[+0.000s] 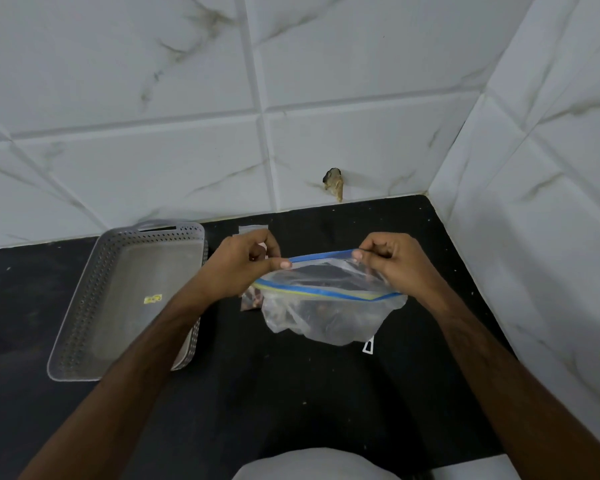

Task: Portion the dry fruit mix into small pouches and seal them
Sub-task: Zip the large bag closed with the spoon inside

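A large clear zip bag (329,317) with a blue and yellow zip strip hangs just above the black counter (291,393). Its mouth is pulled wide and dark dry fruit shows dimly inside. My left hand (246,263) pinches the far lip of the bag at its left end. My right hand (392,263) pinches the same lip at its right end. A small clear pouch (252,301) with brown pieces lies on the counter under my left wrist, partly hidden. Another small clear pouch (253,229) peeks out behind my left hand.
A grey perforated plastic tray (129,299) with a small yellow sticker stands at the left. White marble tiled walls close the counter at the back and right. A small white tag (368,346) lies under the bag. Light cloth (312,465) shows at the bottom edge.
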Demonstrator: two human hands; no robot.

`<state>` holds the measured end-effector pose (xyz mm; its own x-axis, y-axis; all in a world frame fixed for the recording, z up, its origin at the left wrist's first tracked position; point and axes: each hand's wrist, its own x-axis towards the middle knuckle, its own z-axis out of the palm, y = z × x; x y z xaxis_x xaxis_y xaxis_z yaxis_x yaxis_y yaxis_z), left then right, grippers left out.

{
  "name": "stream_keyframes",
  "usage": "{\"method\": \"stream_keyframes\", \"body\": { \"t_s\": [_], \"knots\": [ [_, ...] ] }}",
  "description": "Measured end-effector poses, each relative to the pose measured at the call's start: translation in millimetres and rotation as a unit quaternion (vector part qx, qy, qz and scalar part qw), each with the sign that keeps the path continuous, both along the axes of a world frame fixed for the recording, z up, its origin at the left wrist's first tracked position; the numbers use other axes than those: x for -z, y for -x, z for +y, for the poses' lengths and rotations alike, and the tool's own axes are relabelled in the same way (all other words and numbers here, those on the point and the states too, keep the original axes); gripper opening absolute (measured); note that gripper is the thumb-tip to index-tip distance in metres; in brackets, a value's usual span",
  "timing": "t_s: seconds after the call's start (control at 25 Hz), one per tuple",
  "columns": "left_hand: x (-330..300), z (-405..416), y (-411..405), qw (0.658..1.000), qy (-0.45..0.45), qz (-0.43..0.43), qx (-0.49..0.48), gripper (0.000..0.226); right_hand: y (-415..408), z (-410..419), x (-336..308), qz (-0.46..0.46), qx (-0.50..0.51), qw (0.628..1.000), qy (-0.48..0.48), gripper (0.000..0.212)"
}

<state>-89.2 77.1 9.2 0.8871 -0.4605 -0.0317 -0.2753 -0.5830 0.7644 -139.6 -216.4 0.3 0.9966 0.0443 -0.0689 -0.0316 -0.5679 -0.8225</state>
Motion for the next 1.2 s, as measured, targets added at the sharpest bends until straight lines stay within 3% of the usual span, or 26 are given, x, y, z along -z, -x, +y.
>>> {"method": "stream_keyframes", "body": {
  "t_s": [0.2, 0.52, 0.72, 0.92, 1.08, 1.2],
  "knots": [
    [5.6, 4.7, -4.9, 0.966, -0.161, -0.197, 0.051, 0.034, -1.6, 2.1, -1.2, 0.037, -0.049, 0.998, 0.029, 0.017],
    [8.7, 2.7, -10.9, 0.955, -0.215, -0.197, 0.059, 0.017, -8.2, -6.0, -12.4, 0.058, -0.094, 0.994, 0.026, 0.023],
    [8.4, -24.0, -4.1, 0.949, -0.141, -0.244, 0.143, 0.017, -9.9, 4.6, -15.5, 0.052, -0.119, 0.991, 0.019, 0.019],
    [10.0, -53.4, -1.3, 0.946, -0.101, -0.276, 0.139, 0.020, -14.8, 13.4, -12.6, 0.026, -0.120, 0.991, 0.042, 0.015],
    [9.4, -50.9, -0.9, 0.940, -0.106, -0.293, 0.139, 0.011, -15.9, 11.3, -17.2, 0.010, -0.127, 0.990, 0.052, 0.011],
    [11.4, -43.3, 1.8, 0.939, -0.123, -0.290, 0.138, 0.023, -22.7, 3.6, -22.0, 0.003, -0.121, 0.991, 0.059, 0.008]
  ]
}}
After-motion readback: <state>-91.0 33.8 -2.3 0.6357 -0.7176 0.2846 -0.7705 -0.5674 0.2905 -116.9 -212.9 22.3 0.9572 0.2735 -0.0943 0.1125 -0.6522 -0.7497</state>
